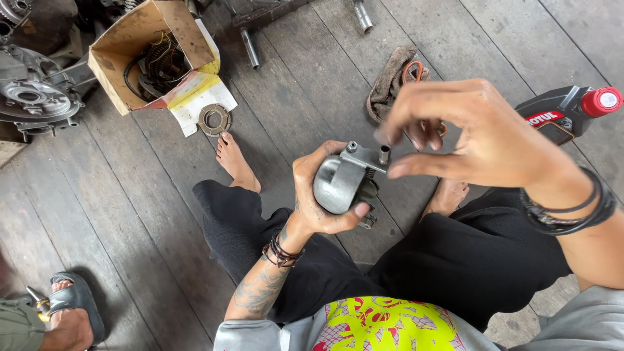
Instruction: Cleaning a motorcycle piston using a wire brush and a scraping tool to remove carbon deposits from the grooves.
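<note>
My left hand (317, 192) grips a rounded grey metal engine part (343, 182) with a flat bracket and short studs on top, held above my lap. My right hand (468, 133) hovers just right of and above it, fingers curled, with thumb and forefinger pinching near a small stud (384, 154) on the bracket. Whether the fingers hold anything small I cannot tell. I sit on a wooden plank floor (130, 195) with bare feet out in front.
An open cardboard box (146, 49) with wires and parts lies at the upper left, a round ring part (214, 119) beside it. An engine casing (32, 97) sits far left. A dirty rag (393, 78), a red-capped dark oil bottle (569, 110), another person's sandalled foot (68, 312).
</note>
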